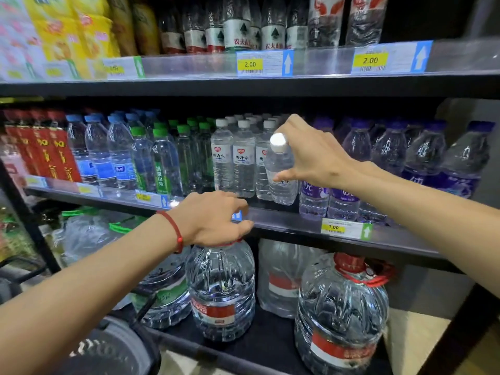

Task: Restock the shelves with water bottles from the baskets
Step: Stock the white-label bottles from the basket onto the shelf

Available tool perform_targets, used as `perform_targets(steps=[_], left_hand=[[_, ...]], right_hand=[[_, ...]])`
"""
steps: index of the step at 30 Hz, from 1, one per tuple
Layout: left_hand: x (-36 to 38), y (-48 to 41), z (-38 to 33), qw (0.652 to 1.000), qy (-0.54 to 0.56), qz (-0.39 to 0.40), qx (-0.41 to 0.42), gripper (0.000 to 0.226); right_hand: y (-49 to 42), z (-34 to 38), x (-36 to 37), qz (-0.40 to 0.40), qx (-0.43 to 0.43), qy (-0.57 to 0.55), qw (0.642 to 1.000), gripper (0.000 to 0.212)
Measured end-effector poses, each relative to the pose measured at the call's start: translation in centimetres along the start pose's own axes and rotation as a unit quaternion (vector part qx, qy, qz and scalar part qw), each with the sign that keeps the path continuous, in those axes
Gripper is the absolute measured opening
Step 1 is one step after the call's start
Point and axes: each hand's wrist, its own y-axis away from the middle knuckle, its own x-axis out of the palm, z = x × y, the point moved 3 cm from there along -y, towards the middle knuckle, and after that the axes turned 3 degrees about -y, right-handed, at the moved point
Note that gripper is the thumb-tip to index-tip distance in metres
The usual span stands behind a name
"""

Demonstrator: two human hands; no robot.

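1. Right hand [311, 158]: pinches white-capped water bottle [281, 177], tilted, at middle shelf [284, 220] front, beside matching row.
2. Left hand [213, 217]: loosely curled, empty, before shelf edge, above large jug [221, 290].

The clear bottle [281, 182] has a white cap [278, 142].

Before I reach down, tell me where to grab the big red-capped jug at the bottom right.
Take the red carry handle at the neck of the jug, coming from the front. The jug stands upright, its body looks too wide for one hand, and the middle shelf sits close above its top.
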Motion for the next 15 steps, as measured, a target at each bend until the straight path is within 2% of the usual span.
perform_targets(steps=[10,15], left_hand=[[0.5,-0.7,1.6,1.000,0.017,0.008,-0.008,0.043],[0.5,-1.9,1.8,1.000,0.030,0.001,-0.001,0.047]], right_hand=[[-3.1,-1.4,1.5,0.039,0.060,0.209,0.975,0.085],[-4.3,-1.8,1.9,0.066,0.092,0.291,0.950,0.072]])
